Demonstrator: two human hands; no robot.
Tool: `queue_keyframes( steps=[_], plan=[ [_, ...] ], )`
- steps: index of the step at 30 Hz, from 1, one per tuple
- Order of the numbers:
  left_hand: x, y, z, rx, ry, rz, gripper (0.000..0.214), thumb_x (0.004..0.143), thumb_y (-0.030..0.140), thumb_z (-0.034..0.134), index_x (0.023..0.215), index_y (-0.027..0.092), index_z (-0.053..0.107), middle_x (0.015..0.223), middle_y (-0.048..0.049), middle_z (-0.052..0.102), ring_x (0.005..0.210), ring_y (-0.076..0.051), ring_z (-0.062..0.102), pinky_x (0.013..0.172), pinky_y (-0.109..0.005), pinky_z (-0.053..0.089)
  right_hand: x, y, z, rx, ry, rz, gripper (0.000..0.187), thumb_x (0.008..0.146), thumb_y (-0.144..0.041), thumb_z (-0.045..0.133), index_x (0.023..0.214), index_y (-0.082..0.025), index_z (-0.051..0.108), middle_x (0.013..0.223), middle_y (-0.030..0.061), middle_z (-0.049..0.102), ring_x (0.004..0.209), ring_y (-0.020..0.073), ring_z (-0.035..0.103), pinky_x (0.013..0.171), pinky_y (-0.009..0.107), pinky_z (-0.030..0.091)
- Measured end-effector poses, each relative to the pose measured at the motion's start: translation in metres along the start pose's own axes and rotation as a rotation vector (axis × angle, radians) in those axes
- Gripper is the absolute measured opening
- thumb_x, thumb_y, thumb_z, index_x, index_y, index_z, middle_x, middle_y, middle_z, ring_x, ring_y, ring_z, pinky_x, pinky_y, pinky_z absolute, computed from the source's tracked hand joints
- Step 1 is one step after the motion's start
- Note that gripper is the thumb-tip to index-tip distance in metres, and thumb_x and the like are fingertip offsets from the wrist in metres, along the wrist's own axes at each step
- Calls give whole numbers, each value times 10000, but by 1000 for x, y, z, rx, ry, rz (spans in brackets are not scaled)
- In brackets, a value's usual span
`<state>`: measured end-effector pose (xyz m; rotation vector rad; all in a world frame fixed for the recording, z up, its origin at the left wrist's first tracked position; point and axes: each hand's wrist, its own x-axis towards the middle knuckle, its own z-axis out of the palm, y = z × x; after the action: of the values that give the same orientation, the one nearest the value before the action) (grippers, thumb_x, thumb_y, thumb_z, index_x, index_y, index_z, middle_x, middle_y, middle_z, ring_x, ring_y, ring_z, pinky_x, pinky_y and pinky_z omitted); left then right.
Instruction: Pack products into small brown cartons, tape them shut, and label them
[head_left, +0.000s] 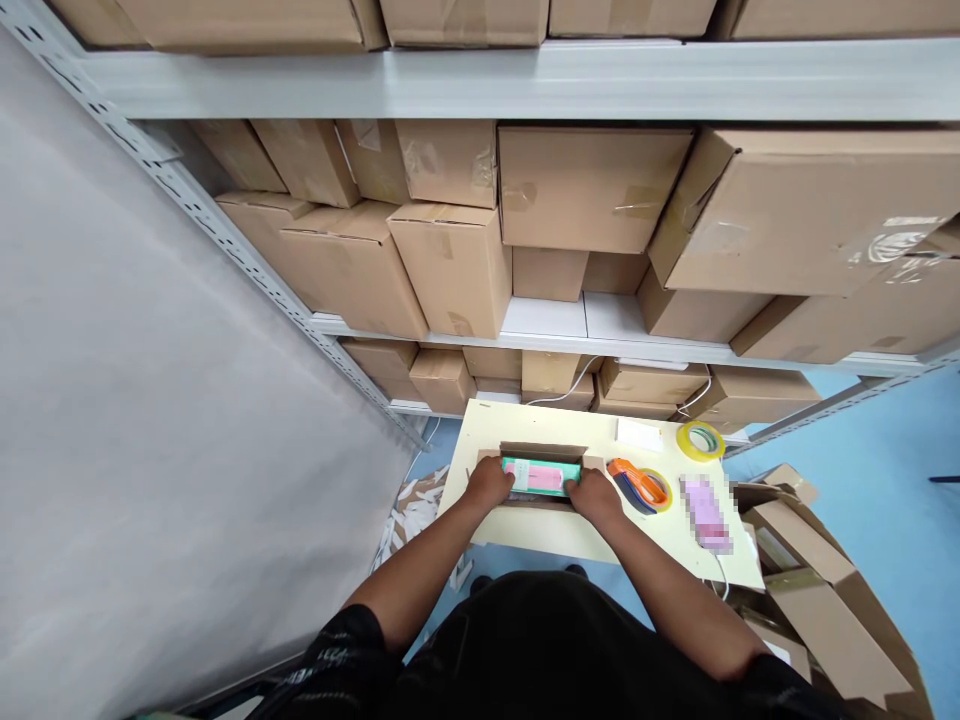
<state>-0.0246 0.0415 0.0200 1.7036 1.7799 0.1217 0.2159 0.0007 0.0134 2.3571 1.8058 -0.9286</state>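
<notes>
A flat green and pink package [541,477] lies level in the mouth of an open cardboard box [544,449] on a pale yellow table [465,520]. My left hand [490,482] grips the package's left end, thumb on top. At its right end, my right hand [595,494] holds on in the same way. The fingers below the package are hidden by the box and the hands. Just right of my right hand is an orange and blue tape dispenser [634,485] with a roll of tape in it.
A yellow tape roll [700,441], a small white box [639,434] and a blurred pinkish phone-like item [706,513] with a cable sit on the table's right part. Shelves [525,340] of cartons rise behind. A large carton [832,600] of boxes stands at right; a grey wall [187,400] is left.
</notes>
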Motion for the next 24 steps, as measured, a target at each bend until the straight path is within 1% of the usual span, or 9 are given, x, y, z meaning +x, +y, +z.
queue_keyframes(
  steps=[2, 4, 8, 10, 12, 14, 19, 22, 24],
  plan=[
    [2, -2, 4, 18, 2, -26, 218, 799, 170, 665, 1010, 171, 716, 1076, -147, 742, 1057, -308, 708, 889, -355, 521, 2, 0, 3, -29, 12, -16, 419, 952, -378, 528, 1241, -100, 650, 1279, 238, 672, 1153, 349, 670, 873, 384, 492],
    [2, -5, 7, 37, 31, -52, 328, 789, 166, 668, 1117, 172, 669, 1139, -157, 714, 1089, -313, 692, 908, -373, 516, 3, 3, 2, -21, 18, -9, 400, 938, -359, 548, 1249, -121, 631, 1265, 221, 680, 1147, 345, 675, 862, 383, 495],
    [-4, -20, 15, 85, 115, -119, 605, 810, 288, 689, 1380, 186, 515, 1371, -206, 601, 1271, -364, 606, 968, -413, 494, 4, 24, 4, 61, 75, 82, 410, 933, -392, 558, 1241, -127, 613, 1257, 223, 686, 1147, 332, 678, 868, 371, 489],
    [-6, -31, 22, 29, 44, -153, 698, 848, 352, 664, 1486, 183, 436, 1395, -211, 607, 1304, -368, 600, 988, -406, 485, 6, 37, 10, 136, 20, 137, 447, 923, -438, 568, 1237, -127, 628, 1243, 220, 699, 1143, 333, 681, 870, 368, 487],
    [-7, -42, 30, -79, -65, -147, 697, 906, 366, 600, 1546, 184, 393, 1345, -188, 673, 1252, -339, 654, 987, -383, 485, 7, 46, 19, 227, -70, 149, 453, 913, -455, 569, 1227, -138, 651, 1205, 194, 725, 1117, 322, 691, 867, 356, 487],
    [-7, -51, 37, -161, -113, -108, 655, 950, 350, 538, 1568, 189, 393, 1313, -163, 716, 1213, -314, 688, 983, -363, 489, 8, 50, 28, 319, -120, 120, 436, 902, -419, 573, 1234, -150, 661, 1180, 163, 744, 1087, 295, 702, 865, 332, 488],
    [-15, -56, 46, -228, -55, -54, 593, 966, 312, 491, 1540, 166, 473, 1311, -162, 729, 1226, -311, 685, 998, -366, 491, 9, 49, 35, 473, -152, 71, 391, 893, -314, 516, 1221, -169, 672, 1121, 115, 768, 990, 239, 724, 797, 279, 500],
    [-29, -54, 48, -293, -14, -99, 577, 971, 354, 498, 1521, 179, 496, 1199, -139, 771, 1119, -296, 726, 949, -362, 516, 13, 51, 24, 413, -125, 10, 336, 902, -317, 486, 1115, -173, 702, 1079, 122, 770, 985, 252, 713, 796, 291, 492],
    [-42, -52, 49, -401, 53, -154, 618, 987, 445, 501, 1555, 207, 447, 1154, -115, 780, 1041, -273, 742, 899, -353, 537, 19, 53, 14, 356, -103, -50, 315, 905, -326, 467, 1038, -180, 713, 1040, 121, 771, 968, 260, 708, 781, 295, 487]
  ],
)
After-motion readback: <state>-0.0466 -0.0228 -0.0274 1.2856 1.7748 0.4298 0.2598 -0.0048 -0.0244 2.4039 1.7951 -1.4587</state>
